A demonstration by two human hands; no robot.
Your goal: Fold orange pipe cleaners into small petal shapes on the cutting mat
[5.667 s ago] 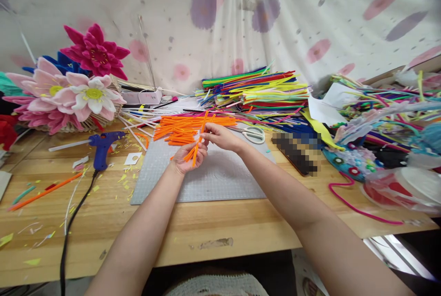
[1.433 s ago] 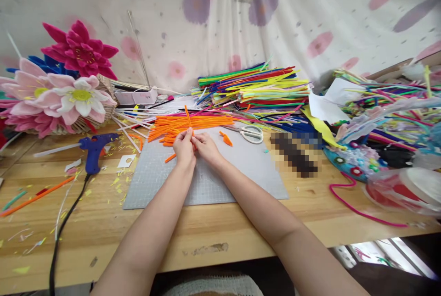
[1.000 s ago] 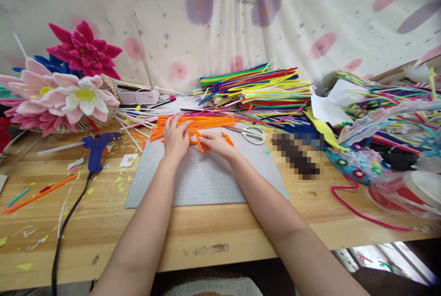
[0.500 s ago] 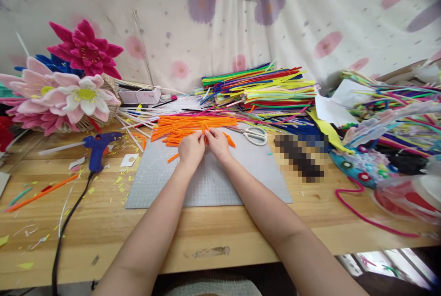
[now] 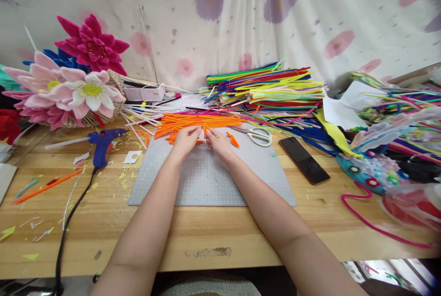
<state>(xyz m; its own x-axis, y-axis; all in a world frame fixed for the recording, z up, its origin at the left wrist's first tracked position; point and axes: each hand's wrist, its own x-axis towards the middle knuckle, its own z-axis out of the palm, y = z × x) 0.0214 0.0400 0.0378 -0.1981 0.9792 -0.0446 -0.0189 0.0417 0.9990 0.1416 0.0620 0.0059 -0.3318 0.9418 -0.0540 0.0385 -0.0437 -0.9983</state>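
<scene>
Right hand (image 5: 217, 143) pinches an orange piece (image 5: 206, 128); beside it, left hand (image 5: 186, 142) half-curled, grip unclear.

the head view looks forward (and down) across the table (image 5: 210, 229)

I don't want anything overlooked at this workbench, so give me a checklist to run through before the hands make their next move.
1. Right hand has the small orange chenille piece at its fingertips: ok.
2. Left hand also grips that piece: cannot tell; its fingertips are close, contact unclear.
3. Folded, pointed orange chenille shape lies apart from the right hand: ok.
4. Metal scissors with pale looped handles lie beyond the right hand, not under it: ok.
5. Blue plastic glue gun rests off the grey gridded cutting mat: ok; whether hot, cannot tell.
6. Wooden tabletop free of scraps: not ok; yellow bits litter it.
</scene>
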